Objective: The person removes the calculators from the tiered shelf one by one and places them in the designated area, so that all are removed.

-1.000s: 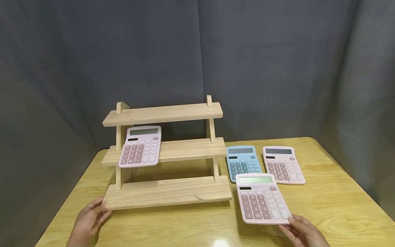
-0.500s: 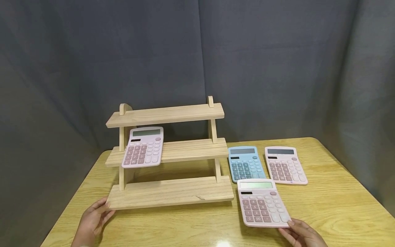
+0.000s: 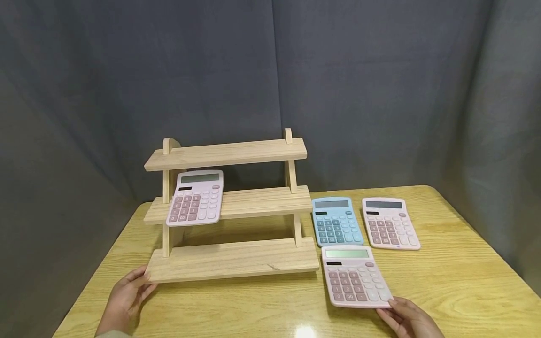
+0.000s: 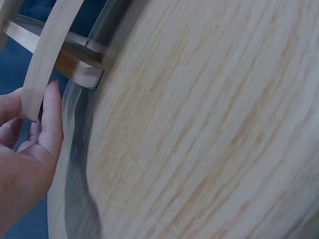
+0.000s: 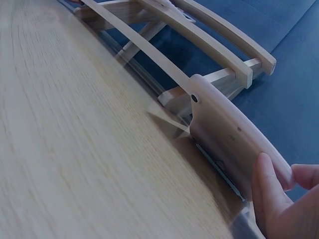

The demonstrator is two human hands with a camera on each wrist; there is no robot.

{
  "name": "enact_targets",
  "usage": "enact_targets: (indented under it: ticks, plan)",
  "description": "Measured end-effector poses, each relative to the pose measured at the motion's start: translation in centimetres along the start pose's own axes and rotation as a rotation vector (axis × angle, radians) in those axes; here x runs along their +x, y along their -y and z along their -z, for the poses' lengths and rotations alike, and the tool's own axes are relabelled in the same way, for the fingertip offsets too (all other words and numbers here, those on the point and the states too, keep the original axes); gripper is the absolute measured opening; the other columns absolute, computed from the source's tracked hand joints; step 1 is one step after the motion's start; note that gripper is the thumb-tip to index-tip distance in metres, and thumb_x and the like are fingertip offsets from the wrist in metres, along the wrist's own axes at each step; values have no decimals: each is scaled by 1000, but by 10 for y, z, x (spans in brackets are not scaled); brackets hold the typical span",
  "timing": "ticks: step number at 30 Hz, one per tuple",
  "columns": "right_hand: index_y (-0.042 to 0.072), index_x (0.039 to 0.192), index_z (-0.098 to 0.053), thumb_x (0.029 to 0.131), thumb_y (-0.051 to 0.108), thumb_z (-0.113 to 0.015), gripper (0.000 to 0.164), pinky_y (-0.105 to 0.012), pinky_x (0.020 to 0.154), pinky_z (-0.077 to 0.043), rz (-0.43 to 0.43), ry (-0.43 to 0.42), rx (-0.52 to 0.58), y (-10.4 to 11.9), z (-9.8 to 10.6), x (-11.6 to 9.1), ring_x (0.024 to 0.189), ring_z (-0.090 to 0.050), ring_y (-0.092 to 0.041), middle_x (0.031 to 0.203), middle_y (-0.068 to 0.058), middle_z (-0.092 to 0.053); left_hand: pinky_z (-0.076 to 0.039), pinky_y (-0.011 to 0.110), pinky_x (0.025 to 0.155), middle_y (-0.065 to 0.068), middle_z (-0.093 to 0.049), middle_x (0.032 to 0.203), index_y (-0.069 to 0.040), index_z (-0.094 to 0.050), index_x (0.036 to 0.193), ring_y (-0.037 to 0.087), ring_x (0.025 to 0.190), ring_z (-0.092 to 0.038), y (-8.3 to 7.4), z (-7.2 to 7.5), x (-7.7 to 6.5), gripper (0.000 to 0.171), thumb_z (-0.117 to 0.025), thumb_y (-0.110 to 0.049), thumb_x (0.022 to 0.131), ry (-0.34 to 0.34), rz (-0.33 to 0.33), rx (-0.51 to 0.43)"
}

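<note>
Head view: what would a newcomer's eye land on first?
Probably the three-tier wooden rack left of centre, with a pink calculator on its middle shelf and the left hand gripping the left end of its bottom shelf. Next, the held pink calculator at lower right, its near right corner pinched by the right hand. The lone blue calculator behind it stands out by colour.

Pink calculator (image 3: 355, 277) — keys up, tilted — just right of an upright three-tier pale wooden shelf (image 3: 262, 203)

Rack (image 3: 232, 260) left — three calculators (image 3: 355, 277) right — curtain (image 3: 211, 70) behind
</note>
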State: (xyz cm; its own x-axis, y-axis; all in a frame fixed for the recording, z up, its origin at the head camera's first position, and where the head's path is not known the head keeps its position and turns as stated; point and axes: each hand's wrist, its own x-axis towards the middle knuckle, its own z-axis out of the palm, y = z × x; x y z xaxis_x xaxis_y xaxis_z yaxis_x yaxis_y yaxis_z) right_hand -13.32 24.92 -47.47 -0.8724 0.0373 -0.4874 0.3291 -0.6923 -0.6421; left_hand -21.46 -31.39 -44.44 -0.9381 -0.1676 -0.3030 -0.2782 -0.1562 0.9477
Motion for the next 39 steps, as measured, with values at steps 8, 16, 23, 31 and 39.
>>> enact_targets:
  ticks: [8, 16, 23, 31, 39]
  plan:
    - [-3, 100, -40, 88, 0, -46, 14, -37, 92, -39, -7, -12, -16, 2, -3, -1, 84, -56, -23, 85, -15, -56, -43, 22, 86, 19, -16, 132, 3, -6, 136, -4, 75, -51, 1, -1, 4, 55, -38, -3, 92, -4, 17, 0]
    - [-2, 89, -52, 87, -2, -47, 5, -36, 92, -39, -49, 13, -25, 3, -2, -3, 84, -57, -25, 85, -17, -57, -44, 22, 86, -3, -45, 101, -1, -14, 136, 0, 80, -53, 2, 0, 5, 53, -42, -5, 91, 1, 23, -47]
    - [-10, 104, -38, 87, -4, -45, 19, -37, 89, -41, -16, -63, -103, -1, -2, -5, 80, -58, -26, 80, -17, -57, -44, 22, 85, 2, -45, 106, 0, -11, 136, 2, 79, -53, 2, 2, 6, 58, -46, -6, 90, -3, 42, -36]
    - [-12, 98, -48, 88, -2, -44, 14, -38, 90, -41, -21, -94, -70, -3, 1, -9, 81, -57, -27, 81, -19, -57, -44, 23, 85, 10, -39, 113, 2, -6, 136, 2, 77, -54, 1, 4, 6, 61, -45, -6, 90, 8, 47, -28]
    - [-9, 91, -53, 89, 2, -43, 15, -35, 92, -39, -105, -49, -33, 1, 4, -15, 84, -57, -30, 86, -22, -54, -41, 21, 88, -6, -49, 96, -22, -45, 114, 2, 80, -53, 6, 5, 7, 29, -40, -5, 92, 15, 49, -130]
